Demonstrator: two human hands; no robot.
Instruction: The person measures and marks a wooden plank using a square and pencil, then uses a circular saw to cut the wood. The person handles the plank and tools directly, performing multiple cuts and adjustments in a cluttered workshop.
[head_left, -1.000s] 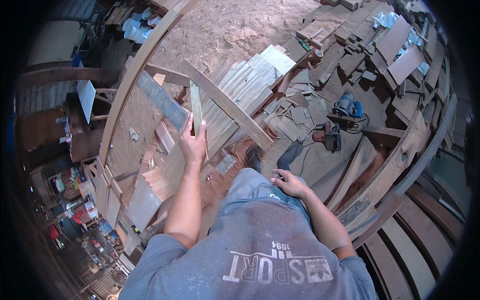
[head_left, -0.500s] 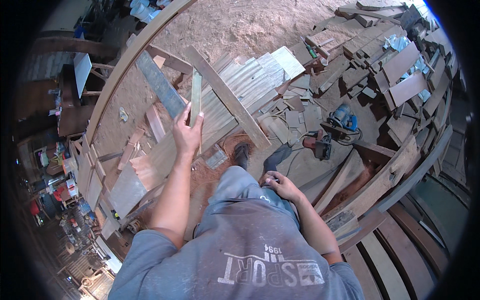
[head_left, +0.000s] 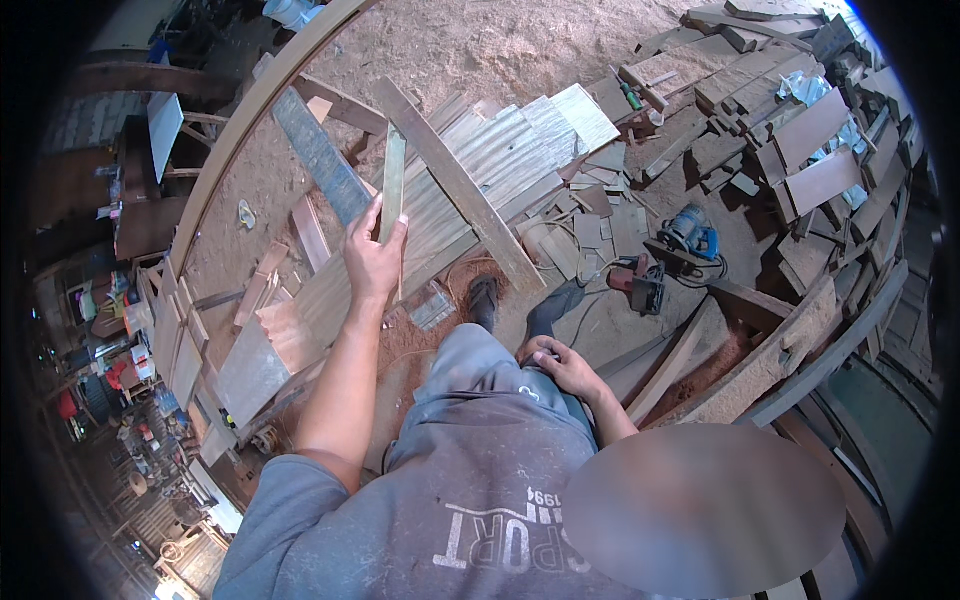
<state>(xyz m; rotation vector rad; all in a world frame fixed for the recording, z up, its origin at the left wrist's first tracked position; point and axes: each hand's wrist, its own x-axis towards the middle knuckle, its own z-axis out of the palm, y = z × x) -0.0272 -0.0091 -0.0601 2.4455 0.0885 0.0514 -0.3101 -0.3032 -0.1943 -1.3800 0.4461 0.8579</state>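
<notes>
White on its face, a panel (head_left: 166,137) stands at the far left of my remote view. Next I log a long wooden beam (head_left: 285,72), its line bowed in the fisheye, and a dark grey board (head_left: 322,155) lying at a slant. The left hand (head_left: 376,252) has a narrow pale strip (head_left: 394,185) held between thumb and fingers; its far end lies near a crossing board (head_left: 460,185). I cannot confirm contact there. Broad planks (head_left: 520,145) lie beneath that board. Right hand (head_left: 565,365): at the lap, fingers curled; I cannot tell whether it holds anything. Further right I record a red-brown power tool (head_left: 637,284), a blue one (head_left: 688,232) just beside it, and, beyond both, heaped offcuts (head_left: 815,135).
</notes>
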